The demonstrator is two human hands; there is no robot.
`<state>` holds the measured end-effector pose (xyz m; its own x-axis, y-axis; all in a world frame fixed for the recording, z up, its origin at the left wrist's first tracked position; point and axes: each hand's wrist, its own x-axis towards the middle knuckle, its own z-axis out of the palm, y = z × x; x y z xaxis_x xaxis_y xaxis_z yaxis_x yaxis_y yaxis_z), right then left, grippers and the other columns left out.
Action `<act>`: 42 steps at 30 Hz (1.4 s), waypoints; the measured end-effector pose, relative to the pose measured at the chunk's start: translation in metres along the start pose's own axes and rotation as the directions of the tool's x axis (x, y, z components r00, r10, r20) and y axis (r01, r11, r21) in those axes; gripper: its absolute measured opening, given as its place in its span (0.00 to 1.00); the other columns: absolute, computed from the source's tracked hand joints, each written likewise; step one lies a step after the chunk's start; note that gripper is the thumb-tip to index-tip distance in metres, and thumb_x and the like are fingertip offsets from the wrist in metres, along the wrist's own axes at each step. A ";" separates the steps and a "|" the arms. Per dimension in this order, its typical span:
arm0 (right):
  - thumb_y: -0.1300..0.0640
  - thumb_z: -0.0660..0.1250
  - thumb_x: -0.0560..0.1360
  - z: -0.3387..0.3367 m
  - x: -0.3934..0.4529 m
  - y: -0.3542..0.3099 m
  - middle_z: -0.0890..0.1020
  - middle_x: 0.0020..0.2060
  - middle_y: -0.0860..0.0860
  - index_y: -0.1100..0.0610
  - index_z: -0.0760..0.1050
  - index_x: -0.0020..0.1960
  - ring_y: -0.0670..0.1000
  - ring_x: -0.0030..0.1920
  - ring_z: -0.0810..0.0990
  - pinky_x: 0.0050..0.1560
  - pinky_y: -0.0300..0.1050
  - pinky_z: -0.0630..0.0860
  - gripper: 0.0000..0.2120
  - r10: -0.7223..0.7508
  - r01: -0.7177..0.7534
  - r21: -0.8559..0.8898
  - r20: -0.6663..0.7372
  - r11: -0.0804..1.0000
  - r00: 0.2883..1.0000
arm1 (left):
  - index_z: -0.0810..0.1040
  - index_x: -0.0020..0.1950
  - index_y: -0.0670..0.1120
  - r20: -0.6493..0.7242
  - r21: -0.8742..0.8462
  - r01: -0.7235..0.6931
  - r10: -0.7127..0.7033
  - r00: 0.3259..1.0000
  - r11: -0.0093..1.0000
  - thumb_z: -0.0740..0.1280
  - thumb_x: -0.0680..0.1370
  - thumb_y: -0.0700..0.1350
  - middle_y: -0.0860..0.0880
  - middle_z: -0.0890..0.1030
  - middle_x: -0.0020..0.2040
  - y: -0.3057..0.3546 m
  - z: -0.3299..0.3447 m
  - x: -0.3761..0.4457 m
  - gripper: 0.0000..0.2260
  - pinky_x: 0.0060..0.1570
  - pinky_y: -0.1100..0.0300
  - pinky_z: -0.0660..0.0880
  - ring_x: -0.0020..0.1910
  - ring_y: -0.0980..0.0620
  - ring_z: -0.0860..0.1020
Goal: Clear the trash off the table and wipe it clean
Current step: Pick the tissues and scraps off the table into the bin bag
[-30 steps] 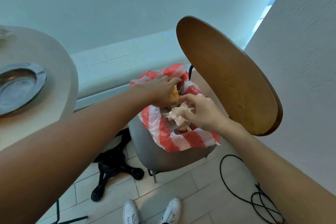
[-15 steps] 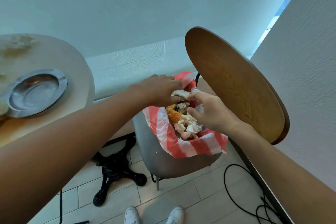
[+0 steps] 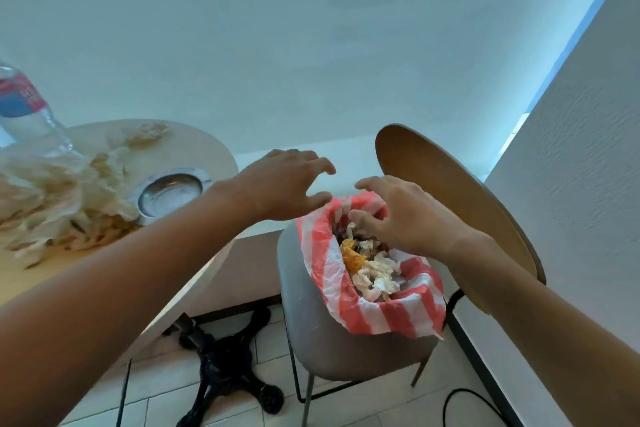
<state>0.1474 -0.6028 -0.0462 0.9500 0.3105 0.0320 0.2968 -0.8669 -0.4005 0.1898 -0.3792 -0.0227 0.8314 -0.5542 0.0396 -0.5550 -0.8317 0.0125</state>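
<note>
A grey bin (image 3: 311,329) lined with a red-and-white striped bag (image 3: 377,315) stands right of the round table (image 3: 204,152). Crumpled tissues and an orange scrap (image 3: 372,270) lie inside the bag. My left hand (image 3: 287,184) hovers open above the bin's far left rim, holding nothing. My right hand (image 3: 405,215) is open over the bag's mouth, fingers spread, nothing in them. On the table lie crumpled tissues (image 3: 59,194), a metal ashtray (image 3: 169,192) and a plastic bottle (image 3: 24,107).
The bin's wooden lid (image 3: 460,198) stands tilted open behind my right hand, close to a white wall at right. The table's black iron base (image 3: 225,371) sits on the tiled floor. A black cable (image 3: 464,402) lies on the floor at lower right.
Both hands have let go of the trash, opened and lifted out of the bag. The view has swung left and up, bringing more of the table and the bottle into sight.
</note>
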 end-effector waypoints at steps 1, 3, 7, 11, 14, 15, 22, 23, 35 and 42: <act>0.35 0.64 0.77 -0.004 0.001 -0.008 0.72 0.72 0.45 0.44 0.66 0.74 0.48 0.64 0.77 0.67 0.54 0.75 0.29 -0.015 0.015 -0.011 -0.003 1.000 1.000 | 0.69 0.72 0.55 -0.017 -0.001 0.023 -0.023 1.000 1.000 0.61 0.80 0.61 0.51 0.75 0.69 -0.003 -0.006 -0.009 0.22 0.67 0.52 0.66 0.66 0.49 0.74; 0.34 0.63 0.77 -0.010 0.005 -0.025 0.70 0.74 0.46 0.45 0.65 0.75 0.49 0.69 0.74 0.69 0.54 0.72 0.31 -0.061 0.061 -0.038 0.003 0.997 0.998 | 0.69 0.72 0.54 -0.055 -0.003 0.070 -0.070 0.996 0.998 0.61 0.80 0.60 0.51 0.75 0.69 -0.009 -0.018 -0.029 0.22 0.66 0.52 0.67 0.65 0.48 0.74; 0.31 0.61 0.76 -0.013 0.014 -0.060 0.68 0.75 0.45 0.45 0.63 0.77 0.49 0.74 0.68 0.72 0.54 0.68 0.34 -0.145 0.146 -0.071 0.018 0.987 0.989 | 0.69 0.72 0.55 -0.100 0.000 0.147 -0.146 0.984 0.989 0.60 0.80 0.60 0.52 0.75 0.68 -0.025 -0.036 -0.069 0.22 0.65 0.53 0.67 0.63 0.49 0.75; 0.31 0.60 0.76 -0.007 0.021 -0.104 0.68 0.75 0.45 0.45 0.62 0.77 0.49 0.73 0.69 0.72 0.55 0.69 0.34 -0.220 0.220 -0.072 0.011 0.973 0.975 | 0.70 0.71 0.57 -0.134 -0.003 0.216 -0.214 0.968 0.976 0.61 0.79 0.61 0.54 0.75 0.68 -0.052 -0.047 -0.111 0.21 0.66 0.53 0.66 0.65 0.51 0.74; 0.31 0.60 0.76 0.000 0.026 -0.135 0.69 0.74 0.44 0.45 0.62 0.76 0.49 0.72 0.70 0.71 0.54 0.70 0.33 -0.261 0.261 -0.069 0.010 0.963 0.965 | 0.70 0.71 0.57 -0.158 -0.014 0.258 -0.257 0.953 0.966 0.61 0.79 0.61 0.55 0.74 0.68 -0.073 -0.053 -0.141 0.21 0.67 0.53 0.66 0.68 0.51 0.72; 0.30 0.60 0.76 0.003 0.028 -0.145 0.70 0.74 0.44 0.44 0.63 0.76 0.48 0.72 0.70 0.70 0.53 0.70 0.33 -0.274 0.274 -0.070 0.009 0.959 0.962 | 0.71 0.71 0.57 -0.168 -0.020 0.265 -0.264 0.950 0.964 0.62 0.79 0.60 0.55 0.74 0.69 -0.080 -0.055 -0.151 0.21 0.68 0.53 0.65 0.68 0.51 0.71; 0.30 0.61 0.76 0.026 0.037 -0.216 0.70 0.73 0.43 0.43 0.63 0.76 0.48 0.71 0.71 0.69 0.53 0.71 0.33 -0.313 0.313 -0.061 0.011 0.948 0.950 | 0.70 0.71 0.56 -0.205 -0.014 0.286 -0.283 0.937 0.958 0.62 0.79 0.61 0.54 0.73 0.70 -0.134 -0.063 -0.214 0.22 0.68 0.53 0.65 0.68 0.51 0.71; 0.31 0.61 0.76 0.028 0.037 -0.226 0.70 0.74 0.43 0.44 0.63 0.76 0.48 0.71 0.71 0.70 0.53 0.70 0.33 -0.311 0.311 -0.058 0.012 0.948 0.950 | 0.70 0.71 0.56 -0.211 -0.017 0.283 -0.281 0.936 0.959 0.62 0.79 0.61 0.54 0.73 0.69 -0.143 -0.064 -0.223 0.22 0.67 0.53 0.66 0.67 0.51 0.72; 0.31 0.62 0.76 0.074 0.045 -0.309 0.66 0.74 0.46 0.41 0.55 0.78 0.48 0.68 0.74 0.66 0.55 0.74 0.36 -0.252 0.251 -0.080 -0.001 0.965 0.968 | 0.71 0.71 0.55 -0.197 -0.035 0.282 -0.283 0.938 0.959 0.65 0.78 0.62 0.52 0.75 0.69 -0.229 -0.055 -0.307 0.23 0.66 0.50 0.69 0.65 0.49 0.74; 0.30 0.62 0.73 0.087 0.060 -0.324 0.61 0.77 0.51 0.35 0.52 0.77 0.57 0.74 0.67 0.70 0.61 0.69 0.37 -0.207 0.206 -0.069 -0.005 0.976 0.978 | 0.71 0.70 0.56 -0.207 -0.063 0.301 -0.308 0.929 0.951 0.64 0.77 0.63 0.52 0.73 0.70 -0.248 -0.045 -0.322 0.23 0.68 0.48 0.68 0.67 0.49 0.73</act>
<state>0.0998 -0.2693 0.0060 0.8683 0.4816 0.1186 0.4925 -0.8089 -0.3211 0.0585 0.0076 0.0063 0.9375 -0.2520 0.2400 -0.2793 -0.9562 0.0871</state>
